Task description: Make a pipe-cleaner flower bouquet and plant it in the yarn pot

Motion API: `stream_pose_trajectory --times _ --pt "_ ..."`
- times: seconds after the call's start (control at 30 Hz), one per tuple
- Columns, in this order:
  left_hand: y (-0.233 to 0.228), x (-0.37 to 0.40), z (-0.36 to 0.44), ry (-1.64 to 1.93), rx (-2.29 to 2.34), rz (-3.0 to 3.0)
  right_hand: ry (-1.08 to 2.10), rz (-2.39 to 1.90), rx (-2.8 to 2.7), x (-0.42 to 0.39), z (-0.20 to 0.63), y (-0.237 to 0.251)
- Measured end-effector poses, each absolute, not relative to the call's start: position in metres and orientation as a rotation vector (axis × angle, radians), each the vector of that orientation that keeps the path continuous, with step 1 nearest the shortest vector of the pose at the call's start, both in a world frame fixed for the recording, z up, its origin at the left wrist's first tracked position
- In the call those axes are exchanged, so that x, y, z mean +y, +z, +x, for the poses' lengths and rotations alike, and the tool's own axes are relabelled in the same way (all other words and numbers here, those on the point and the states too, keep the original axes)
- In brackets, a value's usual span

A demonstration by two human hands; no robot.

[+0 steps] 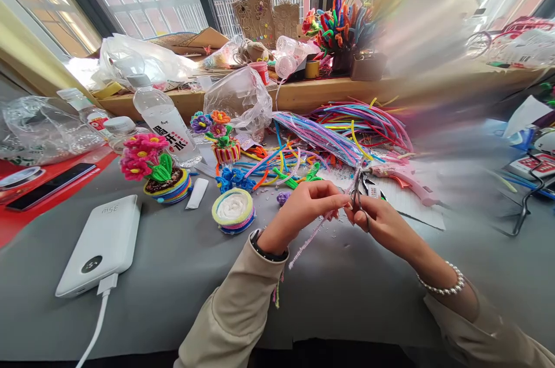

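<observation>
In front of me both hands meet over the grey table. My left hand (315, 201) is closed in a pinch on a pale pink pipe cleaner (304, 248), whose tail hangs down to the left. My right hand (381, 219) is closed around the handles of small scissors (357, 194), their blades pointing up and away. The pipe cleaner's upper part rises beside the blades; whether they touch it I cannot tell. A round coiled pot (233, 212) with a pale yellow rim stands left of my left hand. A purple pipe-cleaner bud (283, 199) lies near my left wrist.
Behind my hands lie bundled pipe cleaners (329, 140) and a pink glue gun (405, 178) on cardboard (420, 212). To the left are a pink flower pot (168, 186), a water bottle (165, 119), a white power bank (102, 244) with cable and a phone (51, 186).
</observation>
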State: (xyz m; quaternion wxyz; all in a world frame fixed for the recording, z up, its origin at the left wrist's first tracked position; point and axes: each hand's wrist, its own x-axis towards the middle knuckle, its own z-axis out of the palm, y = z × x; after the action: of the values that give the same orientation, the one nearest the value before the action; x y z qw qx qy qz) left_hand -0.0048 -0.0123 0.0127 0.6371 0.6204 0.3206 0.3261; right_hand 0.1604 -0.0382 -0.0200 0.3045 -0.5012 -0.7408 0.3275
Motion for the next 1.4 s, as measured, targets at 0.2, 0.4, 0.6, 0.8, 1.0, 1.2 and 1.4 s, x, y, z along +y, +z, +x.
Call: stream_pose_trajectory --times 0.2,0.4,0.6,0.8,1.0,1.2,1.4 --pt "0.0124 -0.0122 -0.0052 0.756 0.757 1.422 0.758 -1.394 -1.924 -0.0384 0.1617 -0.0223" --pt "0.0135 -0.0130 -0.0036 0.786 0.765 1.429 0.776 -1.416 -1.863 -0.0391 0.1614 -0.0193" --pt "0.0128 -0.0133 -0.0025 0.831 0.795 1.335 1.042 -1.263 -1.790 -0.0383 0.1623 -0.0187" --pt "0.0134 -0.0136 -0.0029 0.814 0.758 1.330 1.392 -1.100 -1.861 -0.0422 0.1638 -0.0200" --pt "0.0119 -0.0143 -0.0034 0.732 0.685 1.370 1.471 -0.997 -1.868 -0.0423 0.1661 -0.0228" --pt "0.0114 -0.0138 -0.0036 0.704 0.701 1.372 1.393 -1.028 -1.860 -0.0431 0.1646 -0.0186" --pt "0.0097 -0.0130 -0.0030 0.718 0.716 1.374 1.280 -1.057 -1.865 -0.0412 0.1650 -0.0189"
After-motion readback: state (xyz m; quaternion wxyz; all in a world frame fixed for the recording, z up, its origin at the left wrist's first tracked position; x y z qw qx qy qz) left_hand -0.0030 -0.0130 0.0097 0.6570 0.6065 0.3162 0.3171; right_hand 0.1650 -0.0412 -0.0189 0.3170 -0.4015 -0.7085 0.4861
